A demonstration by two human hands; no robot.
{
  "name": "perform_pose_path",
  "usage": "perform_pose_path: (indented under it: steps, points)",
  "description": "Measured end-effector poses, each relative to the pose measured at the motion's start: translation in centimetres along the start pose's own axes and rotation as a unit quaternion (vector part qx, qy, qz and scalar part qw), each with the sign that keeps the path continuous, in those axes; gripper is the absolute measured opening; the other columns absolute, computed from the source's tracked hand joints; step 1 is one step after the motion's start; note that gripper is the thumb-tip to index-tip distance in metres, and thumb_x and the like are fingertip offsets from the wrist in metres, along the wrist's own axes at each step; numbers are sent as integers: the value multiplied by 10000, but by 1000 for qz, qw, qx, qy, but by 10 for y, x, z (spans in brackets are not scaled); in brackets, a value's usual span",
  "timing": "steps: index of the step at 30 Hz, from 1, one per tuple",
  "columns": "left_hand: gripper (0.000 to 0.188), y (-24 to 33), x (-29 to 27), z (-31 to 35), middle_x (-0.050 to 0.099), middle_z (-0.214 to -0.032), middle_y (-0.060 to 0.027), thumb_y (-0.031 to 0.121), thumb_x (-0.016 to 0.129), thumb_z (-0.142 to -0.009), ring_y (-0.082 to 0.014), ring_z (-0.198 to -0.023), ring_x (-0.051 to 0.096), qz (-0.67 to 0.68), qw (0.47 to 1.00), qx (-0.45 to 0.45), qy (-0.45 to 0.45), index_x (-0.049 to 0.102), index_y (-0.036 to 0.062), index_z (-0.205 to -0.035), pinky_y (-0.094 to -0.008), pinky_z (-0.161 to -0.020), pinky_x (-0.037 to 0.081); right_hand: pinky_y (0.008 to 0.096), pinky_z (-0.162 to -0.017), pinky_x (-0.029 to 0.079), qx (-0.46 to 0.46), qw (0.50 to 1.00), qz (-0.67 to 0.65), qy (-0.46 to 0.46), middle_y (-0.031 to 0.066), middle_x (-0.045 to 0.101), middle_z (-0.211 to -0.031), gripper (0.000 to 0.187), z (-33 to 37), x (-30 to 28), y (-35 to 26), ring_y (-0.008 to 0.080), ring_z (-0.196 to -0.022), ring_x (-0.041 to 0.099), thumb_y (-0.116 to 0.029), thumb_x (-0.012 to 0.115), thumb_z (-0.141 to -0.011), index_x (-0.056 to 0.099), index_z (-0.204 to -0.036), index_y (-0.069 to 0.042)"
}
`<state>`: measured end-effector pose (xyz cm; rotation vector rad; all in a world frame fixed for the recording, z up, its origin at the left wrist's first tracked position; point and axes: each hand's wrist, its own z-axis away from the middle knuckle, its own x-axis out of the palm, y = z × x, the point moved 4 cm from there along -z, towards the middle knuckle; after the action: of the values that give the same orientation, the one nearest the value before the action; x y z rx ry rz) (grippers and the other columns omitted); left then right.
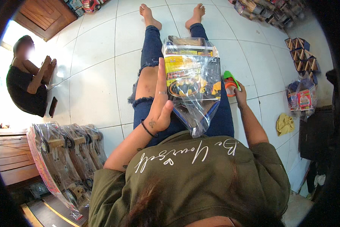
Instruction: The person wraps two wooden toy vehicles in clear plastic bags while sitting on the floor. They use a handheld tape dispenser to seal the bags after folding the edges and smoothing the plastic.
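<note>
Crinkled clear plastic wraps enclose flat-sided toys with round black wheels. A smaller clear plastic bag, tapering to a gathered tip, holds a boxy yellow-and-black printed item over the person's thighs. The left hand is open, fingers straight, at its left edge; the right hand grips a green-and-orange tape dispenser.

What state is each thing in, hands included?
Left hand: open, fingers extended, beside the package
Right hand: closed on the tape dispenser
Tape dispenser: held
Package: in clear plastic, above the lap
Yellow cloth: crumpled, on floor
Wheeled items: in clear plastic
</note>
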<state>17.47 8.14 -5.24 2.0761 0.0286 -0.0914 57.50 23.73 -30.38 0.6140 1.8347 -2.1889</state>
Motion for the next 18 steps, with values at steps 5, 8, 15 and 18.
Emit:
perform_pose_path:
  steps: [5, 8, 15, 18]
  points:
    - [817, -37, -21, 21, 28, -1590, -172, 581, 191, -979, -274, -1462, 76, 136, 975, -175, 13, 33, -22, -1508, -375, -1172, 52, 414, -1080, 336, -53, 977, 146, 150, 230, 455, -1369, 536, 4, -2, 11, 345, -1281, 438, -259, 655, -873, 513, -1338, -35]
    - [739, -27, -31, -11, 173, -1552, -160, 561, 218, -973, -263, -1439, 171, 9, 983, -175, -60, 176, 28, -1483, -387, -1168, 121, 417, -1096, 311, -133, 963, 104, 211, 239, 415, -1399, 616, 26, -4, -38, 364, -1311, 397, -307, 657, -883, 444, -1385, -23]
    - [347, 13, 60, -134, 639, -1152, -143, 358, 535, -918, -302, -1170, 545, -340, 737, 280, -512, 677, 93, -1091, -439, -1083, 350, 376, -1077, 335, -224, 965, -95, 98, 164, 419, -1409, 526, 104, 24, -138, 257, -1251, 457, -169, 542, -947, 371, -1427, -36]
    - [435, -13, 68, -175, 661, -922, -149, 422, 469, -941, -313, -923, 619, -425, 706, 154, -546, 707, 57, -934, -440, -884, 460, 361, -1057, 358, -216, 949, -222, 57, 155, 437, -1386, 505, 127, 34, -155, 233, -1201, 487, -139, 511, -953, 371, -1427, -39]
